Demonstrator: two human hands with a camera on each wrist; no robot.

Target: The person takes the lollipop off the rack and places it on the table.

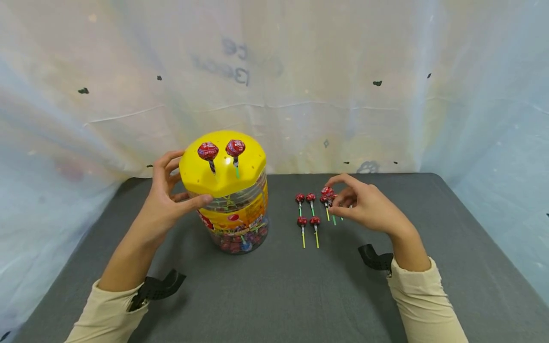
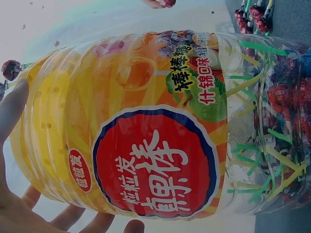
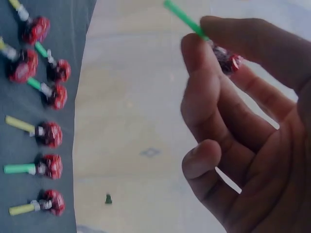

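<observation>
A tall clear jar [image 1: 233, 216] with a yellow lid [image 1: 220, 178] and an orange label [image 2: 158, 165] stands on the table, lollipops showing through its lower wall. Two red-wrapped lollipops stick up from the lid, a left one [image 1: 208, 151] and a right one [image 1: 235, 147]. My left hand [image 1: 165, 197] grips the jar around its top, thumb on the near side below the lid edge. To the right, my right hand [image 1: 364, 202] pinches a lollipop [image 3: 230, 62] between thumb and index finger, its green stick poking out past the fingertips. The hand hovers over the loose lollipops.
Several red lollipops with green and yellow sticks lie in two rows on the dark grey table [image 1: 257, 295], including one at the near left [image 1: 302, 222]. Pale sheeting [image 1: 291, 85] hangs behind the table and along both sides.
</observation>
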